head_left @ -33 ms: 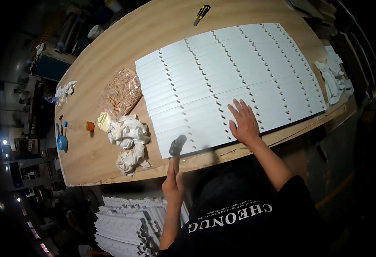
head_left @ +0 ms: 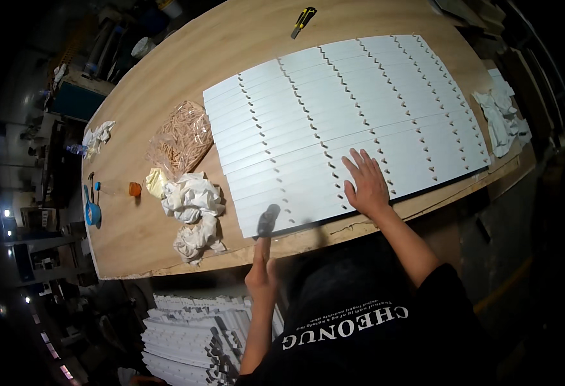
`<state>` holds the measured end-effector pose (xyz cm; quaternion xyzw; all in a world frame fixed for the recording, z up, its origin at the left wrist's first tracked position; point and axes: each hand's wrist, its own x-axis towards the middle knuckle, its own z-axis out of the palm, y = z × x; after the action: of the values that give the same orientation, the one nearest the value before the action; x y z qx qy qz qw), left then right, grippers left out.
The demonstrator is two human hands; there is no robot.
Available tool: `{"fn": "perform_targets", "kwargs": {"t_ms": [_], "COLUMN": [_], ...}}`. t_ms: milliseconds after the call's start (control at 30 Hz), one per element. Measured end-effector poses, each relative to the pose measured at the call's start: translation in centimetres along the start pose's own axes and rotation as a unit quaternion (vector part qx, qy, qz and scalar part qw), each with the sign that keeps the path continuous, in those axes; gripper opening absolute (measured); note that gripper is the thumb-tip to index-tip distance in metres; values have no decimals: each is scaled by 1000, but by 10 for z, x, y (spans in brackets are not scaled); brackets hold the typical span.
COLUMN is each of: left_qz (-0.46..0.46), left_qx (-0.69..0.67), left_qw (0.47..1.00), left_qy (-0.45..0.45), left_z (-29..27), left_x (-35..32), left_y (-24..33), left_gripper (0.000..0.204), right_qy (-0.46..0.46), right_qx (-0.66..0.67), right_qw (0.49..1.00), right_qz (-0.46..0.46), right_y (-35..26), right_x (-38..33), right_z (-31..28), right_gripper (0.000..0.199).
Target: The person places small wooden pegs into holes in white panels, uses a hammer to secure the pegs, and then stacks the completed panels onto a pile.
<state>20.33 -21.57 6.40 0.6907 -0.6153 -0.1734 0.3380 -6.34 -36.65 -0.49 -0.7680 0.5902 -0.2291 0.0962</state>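
White strips (head_left: 308, 193) lie edge to edge on a wooden table, with rows of short wooden dowels (head_left: 325, 156) standing out of them. My right hand (head_left: 369, 186) rests on the near strips, fingers spread, between two dowel rows. At the near left corner my left hand (head_left: 261, 278) is closed round the light handle of a hammer (head_left: 268, 220). Its dark head is smeared by motion over the near strip, close to the leftmost dowel row. Whether it touches a dowel, I cannot tell.
Left of the strips lie a clear bag of dowels (head_left: 183, 138), crumpled white cloth (head_left: 194, 199), an orange cup (head_left: 135, 189) and a blue scoop (head_left: 92, 212). A utility knife (head_left: 304, 22) lies at the far side. White strips (head_left: 186, 334) are stacked below the table.
The hammer's head has shifted very slightly and looks more smeared, and my left hand has moved a little with it. My right hand stays in place.
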Motion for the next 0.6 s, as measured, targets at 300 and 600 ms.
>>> {"fn": "perform_targets", "kwargs": {"t_ms": [300, 600], "left_qz": [-72, -80], "left_qx": [49, 26], "left_qw": [992, 992], "left_qy": [-89, -92], "left_z": [-2, -11], "left_x": [-1, -20], "left_y": [2, -1], "left_gripper": [51, 48], "right_qy": [4, 6], "right_qx": [-3, 1], "right_qw": [1000, 1000], "right_qz": [-4, -4], "right_y": [1, -1], "right_x": [1, 1], "right_z": [0, 3], "right_gripper": [50, 50]}}
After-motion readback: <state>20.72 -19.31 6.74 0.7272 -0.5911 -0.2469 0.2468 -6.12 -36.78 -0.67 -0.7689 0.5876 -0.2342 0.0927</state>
